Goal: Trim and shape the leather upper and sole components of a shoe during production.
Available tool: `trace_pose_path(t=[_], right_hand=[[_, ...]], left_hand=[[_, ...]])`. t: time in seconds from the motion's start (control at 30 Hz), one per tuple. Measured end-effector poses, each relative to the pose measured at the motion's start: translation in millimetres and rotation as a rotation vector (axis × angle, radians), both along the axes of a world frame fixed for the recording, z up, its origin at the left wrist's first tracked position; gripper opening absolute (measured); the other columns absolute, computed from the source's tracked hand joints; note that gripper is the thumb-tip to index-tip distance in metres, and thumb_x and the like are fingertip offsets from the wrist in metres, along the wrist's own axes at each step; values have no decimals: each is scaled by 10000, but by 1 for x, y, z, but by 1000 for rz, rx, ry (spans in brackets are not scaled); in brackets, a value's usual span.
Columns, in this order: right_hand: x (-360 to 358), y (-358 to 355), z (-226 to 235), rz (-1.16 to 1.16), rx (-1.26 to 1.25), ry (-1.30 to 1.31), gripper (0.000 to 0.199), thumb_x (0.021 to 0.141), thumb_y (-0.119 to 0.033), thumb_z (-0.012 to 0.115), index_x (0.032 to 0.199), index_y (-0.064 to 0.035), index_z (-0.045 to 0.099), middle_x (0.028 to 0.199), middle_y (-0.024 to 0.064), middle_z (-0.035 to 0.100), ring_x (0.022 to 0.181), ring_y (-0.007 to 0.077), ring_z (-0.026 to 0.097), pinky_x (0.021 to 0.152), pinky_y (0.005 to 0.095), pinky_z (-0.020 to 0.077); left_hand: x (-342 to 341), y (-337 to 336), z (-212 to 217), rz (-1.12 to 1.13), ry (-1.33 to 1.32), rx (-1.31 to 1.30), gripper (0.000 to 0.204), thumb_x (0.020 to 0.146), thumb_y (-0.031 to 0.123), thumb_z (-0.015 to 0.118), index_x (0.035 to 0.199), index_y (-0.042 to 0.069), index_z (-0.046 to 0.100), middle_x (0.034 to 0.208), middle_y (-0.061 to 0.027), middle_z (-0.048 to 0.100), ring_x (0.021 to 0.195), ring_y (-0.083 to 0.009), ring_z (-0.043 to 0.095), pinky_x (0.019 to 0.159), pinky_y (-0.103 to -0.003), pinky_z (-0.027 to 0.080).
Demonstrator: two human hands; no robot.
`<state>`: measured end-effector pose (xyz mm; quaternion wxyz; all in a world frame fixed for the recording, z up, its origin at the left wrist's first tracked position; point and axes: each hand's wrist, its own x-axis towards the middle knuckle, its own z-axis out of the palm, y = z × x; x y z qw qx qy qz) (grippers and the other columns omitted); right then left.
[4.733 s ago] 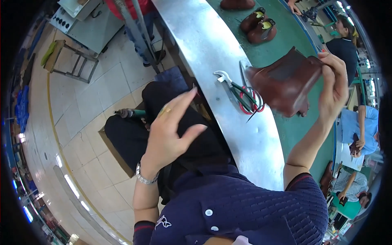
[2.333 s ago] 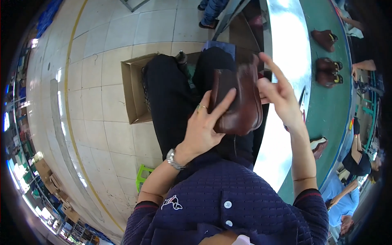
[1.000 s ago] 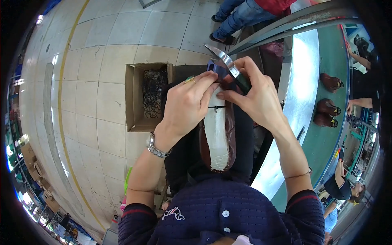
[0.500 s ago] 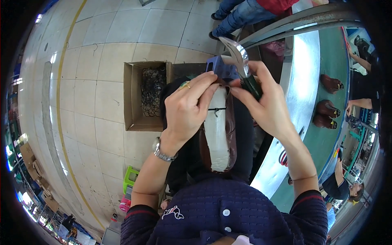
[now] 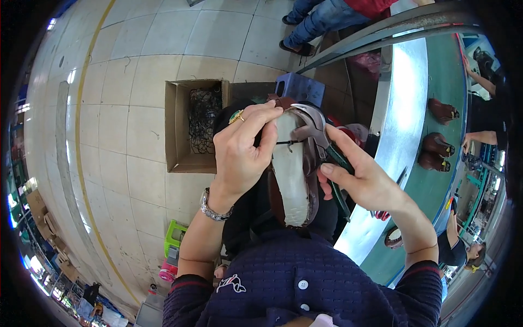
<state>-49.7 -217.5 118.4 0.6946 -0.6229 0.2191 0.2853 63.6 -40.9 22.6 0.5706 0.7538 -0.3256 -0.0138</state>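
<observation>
Two hands are busy: the left hand (image 5: pixel 248 144) pinches the far end of a brown shoe (image 5: pixel 289 188), the right hand (image 5: pixel 362 177) is curled round spread-handled pliers (image 5: pixel 318 133) lying over its edge. The shoe rests sole-up on the lap (image 5: pixel 327 213); working that edge seems the step, calling for a steady left pinch, though whether the pliers bite I can't tell.

On the green bench top (image 5: pixel 442 71) at right, three brown shoes (image 5: pixel 443 112) are set far, another shoe (image 5: pixel 393 238) near; by its metal edge (image 5: pixel 406 109), red-handled scissors (image 5: pixel 383 215) are carried. Left, a cardboard box (image 5: pixel 175 122) and a green stool (image 5: pixel 174 233) are borne by the tiled floor (image 5: pixel 144 122).
</observation>
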Motion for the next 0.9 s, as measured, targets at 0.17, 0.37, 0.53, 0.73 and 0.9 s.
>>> trace_pose_path(t=[0.17,0.37,0.53,0.73,0.9], right_hand=[[-11,8,-6,166,-440,-222,573,988,-63,472,1487,-25,190,726,99,590,611,169,612,620,309,508],[-2,-1,8,224,-478,-112,573,935,-22,538,1452,-24,293,809,162,648,658,253,663,636,343,520],[23,8,49,371,-956,-472,616,907,-9,550,1466,-24,293,746,109,633,632,185,640,637,317,514],[14,19,1,407,-1263,-413,625,886,-86,574,1464,-140,341,786,234,654,616,353,654,560,445,525],[23,21,11,98,-1141,-866,635,886,-115,610,1464,-181,354,805,175,679,604,338,658,532,405,525]], left_hand=[[-3,1,-1,-6,-20,-10,205,791,-56,634,980,9,677,978,-157,698,901,-274,695,759,-317,548],[-6,7,-3,-56,-128,83,267,760,-71,639,1015,1,673,1081,-150,675,885,-276,684,746,-324,550],[-7,9,0,-8,-264,212,268,797,-74,627,1045,11,682,1133,-127,676,895,-257,692,741,-304,549],[-4,3,-4,-16,-267,163,280,801,-69,623,1061,25,668,1138,-136,672,879,-258,690,730,-307,549],[-7,10,-13,-27,-259,95,252,796,-59,617,1039,8,621,1128,-179,651,895,-311,667,762,-354,547]])
